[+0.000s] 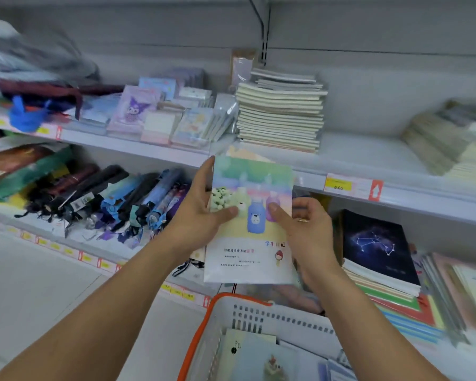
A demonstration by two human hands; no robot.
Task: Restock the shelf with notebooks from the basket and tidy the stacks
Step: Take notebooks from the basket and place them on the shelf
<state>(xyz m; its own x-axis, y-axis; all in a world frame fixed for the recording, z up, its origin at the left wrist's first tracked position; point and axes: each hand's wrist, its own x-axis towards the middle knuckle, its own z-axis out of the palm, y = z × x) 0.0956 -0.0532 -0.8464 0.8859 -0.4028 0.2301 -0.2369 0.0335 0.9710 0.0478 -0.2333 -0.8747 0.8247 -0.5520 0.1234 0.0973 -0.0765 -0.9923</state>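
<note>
1. A thin, pastel-covered paper notebook (249, 215) printed with a blue bear bottle is held upright in the air in front of the shelves, not yet on any stack.
2. The left hand (204, 207) grips its left edge, thumb across the cover and fingers behind. The right hand (304, 224) holds the right edge the same way, thumb on the cover, fingers curled behind.
3. Directly below the grip, the white plastic basket with an orange rim (220, 301) holds more notebooks, so restocking looks well short of done; how many remain is hard to count, as the view cuts them off.
4. Above and just right of the grip stands a tall stack of cream-edged notebooks (280, 114) on the white upper shelf (355, 158), with bare shelf beside it.
5. To the right and lower, the dark constellation-cover notebook (374, 243) tops an uneven pile, so tidying seems still to come.
</note>
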